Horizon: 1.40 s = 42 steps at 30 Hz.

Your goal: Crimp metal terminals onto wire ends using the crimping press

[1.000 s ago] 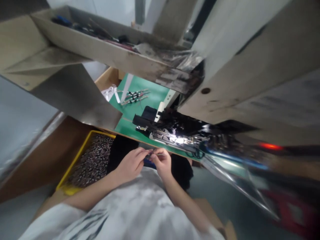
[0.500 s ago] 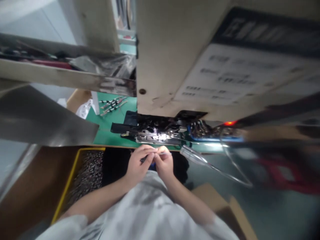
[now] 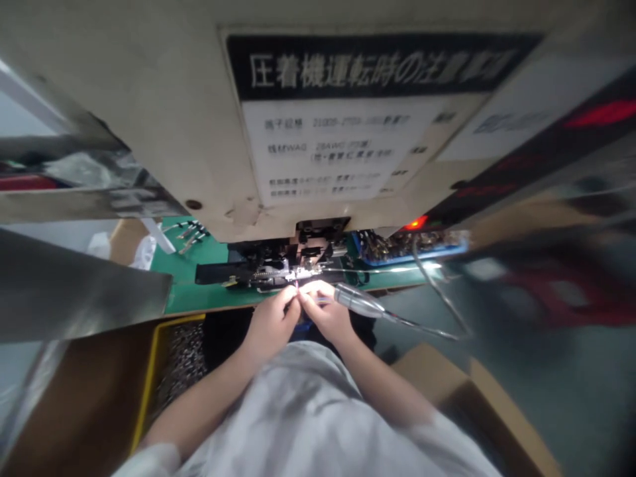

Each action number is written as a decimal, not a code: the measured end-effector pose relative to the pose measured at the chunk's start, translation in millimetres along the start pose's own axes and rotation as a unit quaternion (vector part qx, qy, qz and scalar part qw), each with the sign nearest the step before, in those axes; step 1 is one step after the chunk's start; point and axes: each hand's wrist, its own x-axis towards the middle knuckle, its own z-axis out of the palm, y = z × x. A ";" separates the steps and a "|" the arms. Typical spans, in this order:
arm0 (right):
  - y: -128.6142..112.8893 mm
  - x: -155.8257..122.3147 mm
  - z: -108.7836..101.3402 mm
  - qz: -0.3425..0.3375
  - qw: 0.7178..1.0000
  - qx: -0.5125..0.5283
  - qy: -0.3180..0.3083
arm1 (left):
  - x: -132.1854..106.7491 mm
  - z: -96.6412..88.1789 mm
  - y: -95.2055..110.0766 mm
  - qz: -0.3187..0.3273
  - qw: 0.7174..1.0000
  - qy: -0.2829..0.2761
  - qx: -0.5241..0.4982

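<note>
In the head view, my left hand and my right hand meet at the front edge of the crimping machine's lit die area. The fingertips of both are pinched together around a thin wire, whose end points up toward the die. Most of it is hidden by my fingers. A clear-sleeved lamp on a bendy stalk overlaps my right hand's fingers from the right; I cannot tell whether they touch. The machine's cream housing hangs above both hands.
Behind the machine's right side is a blue tray of many small wired parts. Banded wire bundles lie on the green bench. Below left stands a yellow-rimmed bin; a cardboard box sits lower right. A metal sheet juts in from the left.
Both hands have moved up and forward, from in front of the bench edge to the lit die. The wire end now points at the machine. My view has turned right and come closer.
</note>
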 end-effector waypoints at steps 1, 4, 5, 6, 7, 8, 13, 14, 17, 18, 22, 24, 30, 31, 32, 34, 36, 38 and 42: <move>0.2 0.9 -0.2 0.002 1.000 0.002 -0.005 | 0.3 -0.1 -0.2 0.007 1.000 0.001 0.008; 2.7 2.7 -1.0 0.010 1.000 0.004 -0.010 | 0.1 -0.4 0.2 0.043 0.999 -0.013 0.004; 3.5 2.9 -1.5 0.013 1.000 0.009 -0.006 | -0.1 -0.6 0.6 0.057 0.998 -0.022 -0.001; 4.1 3.0 -2.1 0.016 1.000 0.013 -0.001 | -0.2 -0.8 1.0 0.068 0.997 -0.028 -0.005; 4.3 3.0 -2.6 0.019 1.000 0.015 0.003 | -0.3 -0.9 1.2 0.076 0.997 -0.030 -0.007; 4.2 2.9 -3.0 0.020 1.000 0.015 0.006 | 0.0 -0.9 1.2 0.080 0.996 -0.026 -0.007; 2.8 2.8 -1.8 0.008 0.999 0.013 0.035 | 4.2 1.8 -2.2 0.056 0.998 -0.002 -0.026; 3.0 2.7 -1.0 0.005 0.999 0.013 0.045 | 5.3 2.6 -3.2 0.050 0.998 0.001 -0.032; 4.4 2.2 1.5 0.004 0.997 0.010 0.071 | 8.0 4.6 -5.3 0.046 0.998 0.026 -0.031; 5.0 2.1 2.1 0.008 0.997 0.010 0.078 | 8.7 5.1 -5.4 0.050 0.998 0.033 -0.024; 6.3 3.4 2.9 0.010 0.995 0.004 0.104 | 10.7 6.8 -4.0 0.064 0.997 0.045 0.011; 6.4 4.8 2.6 0.004 0.994 0.001 0.105 | 11.4 7.9 -4.2 0.068 0.996 0.054 0.023; 3.0 5.5 1.0 0.025 0.995 0.025 0.091 | 10.3 10.4 -9.6 0.097 0.988 0.095 0.066; 2.2 5.1 0.6 0.028 0.995 0.030 0.089 | 9.7 10.1 -9.8 0.105 0.987 0.098 0.071; 1.6 4.7 0.2 0.029 0.995 0.035 0.084 | 9.0 9.6 -9.6 0.111 0.986 0.099 0.073; 1.1 4.1 -0.6 0.030 0.996 0.044 0.073 | 7.9 8.2 -8.1 0.120 0.985 0.099 0.077; 1.8 4.1 -1.4 0.027 0.996 0.051 0.063 | 7.6 7.0 -6.4 0.124 0.984 0.100 0.082; 3.3 4.7 -1.8 0.026 0.996 0.055 0.059 | 8.2 6.4 -5.3 0.127 0.983 0.102 0.087; 6.9 6.8 -1.5 0.031 0.996 0.064 0.059 | 10.4 6.6 -5.5 0.129 0.982 0.107 0.089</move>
